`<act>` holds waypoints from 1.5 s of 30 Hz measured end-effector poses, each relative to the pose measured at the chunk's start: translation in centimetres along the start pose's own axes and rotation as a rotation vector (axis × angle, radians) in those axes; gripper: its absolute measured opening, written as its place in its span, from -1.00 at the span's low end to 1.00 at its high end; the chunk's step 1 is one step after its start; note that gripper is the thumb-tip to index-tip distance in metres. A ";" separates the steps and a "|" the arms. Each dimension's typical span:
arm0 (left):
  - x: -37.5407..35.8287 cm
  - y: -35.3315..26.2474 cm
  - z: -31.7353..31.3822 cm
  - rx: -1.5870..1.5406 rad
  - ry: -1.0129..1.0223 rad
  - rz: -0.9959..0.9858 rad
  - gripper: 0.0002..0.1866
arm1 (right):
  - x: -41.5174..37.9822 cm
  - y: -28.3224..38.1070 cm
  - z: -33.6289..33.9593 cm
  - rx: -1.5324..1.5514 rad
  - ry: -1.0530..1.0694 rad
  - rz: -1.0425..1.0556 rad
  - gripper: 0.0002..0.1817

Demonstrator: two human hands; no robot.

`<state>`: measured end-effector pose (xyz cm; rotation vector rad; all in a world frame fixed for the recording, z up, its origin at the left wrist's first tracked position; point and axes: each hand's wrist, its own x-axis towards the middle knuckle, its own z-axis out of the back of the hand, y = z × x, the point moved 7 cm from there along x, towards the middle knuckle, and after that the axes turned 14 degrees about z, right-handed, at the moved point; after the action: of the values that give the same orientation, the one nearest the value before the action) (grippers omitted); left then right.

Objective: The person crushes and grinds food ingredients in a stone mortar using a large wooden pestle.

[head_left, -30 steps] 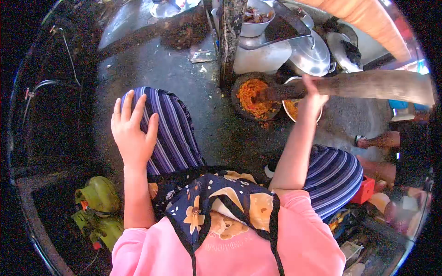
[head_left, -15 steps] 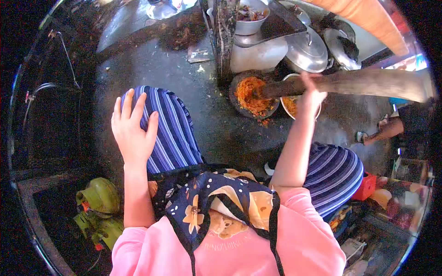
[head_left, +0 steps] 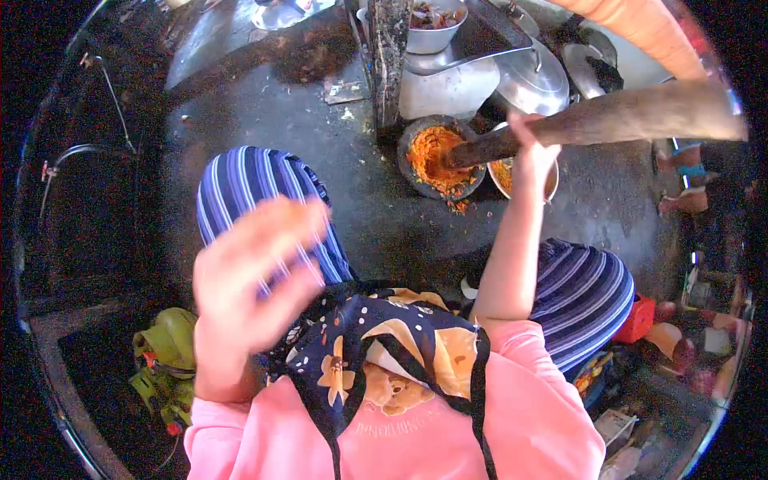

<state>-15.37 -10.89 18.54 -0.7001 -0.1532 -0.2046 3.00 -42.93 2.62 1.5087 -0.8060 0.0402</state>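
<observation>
My right hand [head_left: 534, 156] grips a long, thick wooden pestle [head_left: 632, 116]. Its narrow end rests in orange paste [head_left: 430, 154] inside a dark stone mortar [head_left: 410, 178]. Behind that hand and wrist, partly hidden, stands a light-rimmed bowl [head_left: 552, 189] holding more of the orange food. My left hand [head_left: 252, 276], smeared by motion, is raised over my left knee in striped cloth [head_left: 240, 180]. Its fingers are bent and its thumb stands apart, with nothing seen in it. Bits of paste [head_left: 458, 207] lie on the floor by the mortar.
A dark post [head_left: 390, 68] rises behind the mortar. Beyond stand a metal pot [head_left: 436, 36] with food and a large lidded pot [head_left: 532, 80]. A tan, limb-like shape [head_left: 640, 32] crosses the top right. Another person's limbs [head_left: 684, 200] show at right. Green gas cylinders [head_left: 170, 344] stand at left.
My left hand has lifted off the knee and swung to the right, its fingers now bent. The pestle's far end has tilted upward in view, still in my right hand.
</observation>
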 end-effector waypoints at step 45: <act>6.9 1.4 9.7 -0.459 -0.123 -0.414 -0.59 | -2.4 -2.5 -3.0 0.095 -0.127 0.033 -0.80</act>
<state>-9.09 -4.44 26.48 -1.1360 -0.3764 -0.6066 3.80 -39.46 -0.29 1.5992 -0.9420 0.0077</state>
